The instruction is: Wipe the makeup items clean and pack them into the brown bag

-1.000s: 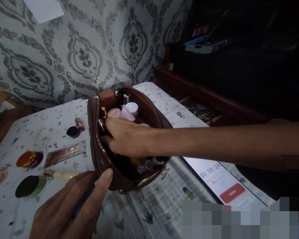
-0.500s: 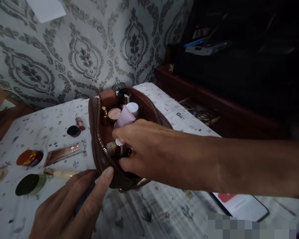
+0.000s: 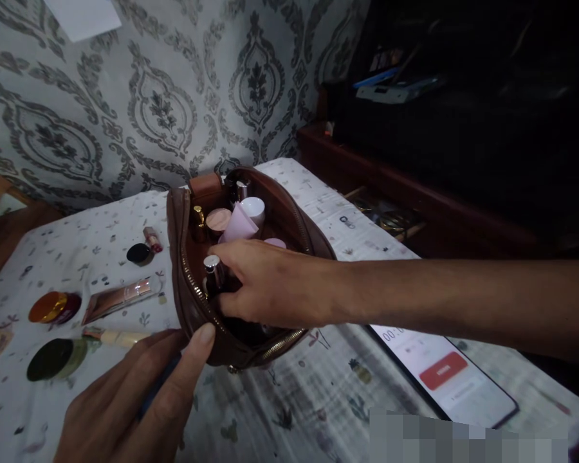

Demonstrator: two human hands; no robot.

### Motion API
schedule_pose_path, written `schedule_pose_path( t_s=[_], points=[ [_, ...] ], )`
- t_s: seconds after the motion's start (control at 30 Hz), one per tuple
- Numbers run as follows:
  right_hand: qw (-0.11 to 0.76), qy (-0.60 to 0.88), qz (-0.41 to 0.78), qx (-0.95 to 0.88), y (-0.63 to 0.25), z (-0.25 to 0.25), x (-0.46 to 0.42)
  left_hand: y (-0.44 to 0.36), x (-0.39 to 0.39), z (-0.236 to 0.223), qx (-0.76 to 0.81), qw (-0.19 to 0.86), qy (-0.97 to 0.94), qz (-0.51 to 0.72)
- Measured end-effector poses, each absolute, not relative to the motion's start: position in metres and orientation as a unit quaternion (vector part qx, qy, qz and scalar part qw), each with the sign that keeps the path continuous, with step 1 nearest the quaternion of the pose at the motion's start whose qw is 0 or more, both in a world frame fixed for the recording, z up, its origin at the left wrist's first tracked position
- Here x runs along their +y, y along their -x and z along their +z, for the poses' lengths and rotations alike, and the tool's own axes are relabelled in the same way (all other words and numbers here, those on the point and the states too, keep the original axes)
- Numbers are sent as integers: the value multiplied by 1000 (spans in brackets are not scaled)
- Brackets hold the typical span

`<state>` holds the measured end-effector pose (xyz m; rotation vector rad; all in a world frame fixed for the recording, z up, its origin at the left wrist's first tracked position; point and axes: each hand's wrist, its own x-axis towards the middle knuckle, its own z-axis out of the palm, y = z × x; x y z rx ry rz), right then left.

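An unzipped brown makeup bag (image 3: 176, 247) stands on the patterned cloth, filled with cosmetics. My right hand (image 3: 265, 283) reaches in from the right, thumb and forefinger closed around a small dark bottle with a silver cap (image 3: 213, 263). A pale pink tube (image 3: 241, 222), a white round jar or lid (image 3: 253, 207), a pink compact (image 3: 219, 220) and a gold-capped tube (image 3: 199, 222) sit behind it. My left hand (image 3: 139, 392) is at the bag's near left corner, thumb against its side. Something dark blue (image 3: 160, 384) shows between its thumb and fingers, mostly hidden.
Left of the bag lie an orange-lidded jar (image 3: 53, 307), a dark green-lidded jar (image 3: 53, 359), a brown tube (image 3: 118, 300), a black lid (image 3: 139, 253) and a small lip tube (image 3: 152, 239). A lit phone (image 3: 444, 373) rests at the right, below my forearm.
My right hand has shifted left inside the bag, and the silver-capped bottle has moved left with it. More of the phone shows. My left hand stays almost in place.
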<state>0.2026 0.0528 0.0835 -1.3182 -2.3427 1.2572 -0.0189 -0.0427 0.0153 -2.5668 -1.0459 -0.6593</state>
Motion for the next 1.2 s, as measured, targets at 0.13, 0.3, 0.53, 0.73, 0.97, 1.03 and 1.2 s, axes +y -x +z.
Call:
schedule_pose_path(
  t_s=[0.13, 0.3, 0.53, 0.73, 0.97, 1.03, 1.2],
  points=[
    [37, 419, 384, -822, -199, 91, 55, 20, -43, 16, -350, 153, 892, -242],
    [-29, 393, 368, -842, -194, 96, 56, 18, -44, 18, -367, 138, 895, -214],
    [-7, 419, 352, -837, -197, 90, 59, 20, -43, 16, -353, 141, 897, -227],
    [26, 418, 368, -830, -202, 93, 63, 19, -43, 14, -348, 155, 895, -231],
    [91, 424, 331, -838, -229, 107, 46, 19, -40, 14, -337, 162, 896, -240],
    [91, 410, 337, -843, -241, 109, 35, 19, -40, 16, -336, 155, 900, -232],
    [70, 368, 339, -863, -252, 100, 24, 19, -40, 17, -343, 151, 903, -212]
  ],
)
